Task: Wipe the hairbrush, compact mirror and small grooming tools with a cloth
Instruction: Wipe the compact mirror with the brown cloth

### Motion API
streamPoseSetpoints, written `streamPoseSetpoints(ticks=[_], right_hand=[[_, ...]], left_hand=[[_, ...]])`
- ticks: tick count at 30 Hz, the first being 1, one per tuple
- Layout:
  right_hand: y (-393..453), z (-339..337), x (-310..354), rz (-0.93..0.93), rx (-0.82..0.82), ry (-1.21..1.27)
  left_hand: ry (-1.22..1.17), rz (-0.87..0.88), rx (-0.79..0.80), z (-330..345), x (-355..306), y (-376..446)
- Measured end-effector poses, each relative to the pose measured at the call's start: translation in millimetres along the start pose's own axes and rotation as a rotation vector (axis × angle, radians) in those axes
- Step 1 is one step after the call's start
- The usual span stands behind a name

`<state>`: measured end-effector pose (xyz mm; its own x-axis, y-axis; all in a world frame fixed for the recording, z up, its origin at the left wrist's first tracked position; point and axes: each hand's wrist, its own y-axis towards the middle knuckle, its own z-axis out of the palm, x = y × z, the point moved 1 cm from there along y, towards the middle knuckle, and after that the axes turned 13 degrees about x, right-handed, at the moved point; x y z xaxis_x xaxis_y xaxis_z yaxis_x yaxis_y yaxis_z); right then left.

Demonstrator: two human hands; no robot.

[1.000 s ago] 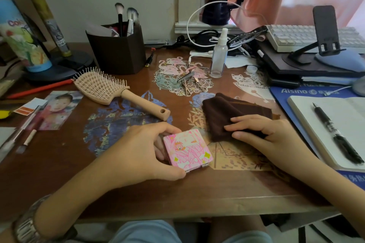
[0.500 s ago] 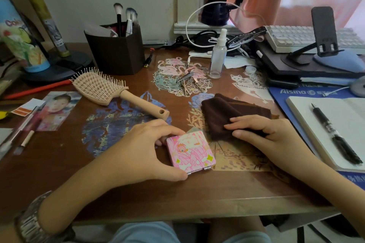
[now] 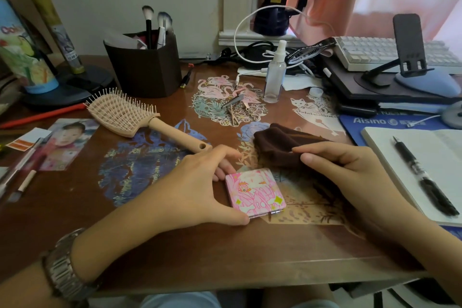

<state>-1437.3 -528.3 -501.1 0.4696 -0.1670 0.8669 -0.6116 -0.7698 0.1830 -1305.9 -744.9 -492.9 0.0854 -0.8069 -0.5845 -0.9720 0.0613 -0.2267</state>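
Note:
A pink square compact mirror (image 3: 255,192) lies closed and flat on the desk near the front edge. My left hand (image 3: 197,187) holds it by its left side, thumb at the near corner and fingers at the far corner. Just right of it, my right hand (image 3: 350,172) pinches a dark brown cloth (image 3: 277,145), lifting its near edge. A beige vented hairbrush (image 3: 125,115) rests bristles-up to the left. Small metal grooming tools (image 3: 235,107) lie farther back on the flamingo decal.
A brown brush holder (image 3: 145,70) stands at the back, a clear spray bottle (image 3: 275,77) beside the tools. On the right lie an open notebook (image 3: 435,165) with a black pen (image 3: 425,177), and a keyboard and phone stand behind. Photos and pens lie on the left.
The compact has slid a little to the right under my left hand. My right hand has gone from resting flat on the cloth to pinching and lifting its edge.

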Motion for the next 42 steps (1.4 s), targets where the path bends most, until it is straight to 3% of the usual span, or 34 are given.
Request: streamPoseSetpoints(ticks=[7, 13, 30, 42], right_hand=[[3, 14, -2, -0.143, 0.156, -0.334], [3, 9, -6, -0.196, 0.320, -0.369], [15, 30, 6, -0.253, 0.434, -0.382], [17, 32, 1, -0.332, 0.381, -0.396]], left_hand=[[-0.050, 0.022, -0.035, 4, 1, 6], [-0.091, 0.073, -0.048, 7, 8, 3], [-0.106, 0.067, -0.076, 7, 8, 7], [-0.122, 0.049, -0.094, 7, 6, 6]])
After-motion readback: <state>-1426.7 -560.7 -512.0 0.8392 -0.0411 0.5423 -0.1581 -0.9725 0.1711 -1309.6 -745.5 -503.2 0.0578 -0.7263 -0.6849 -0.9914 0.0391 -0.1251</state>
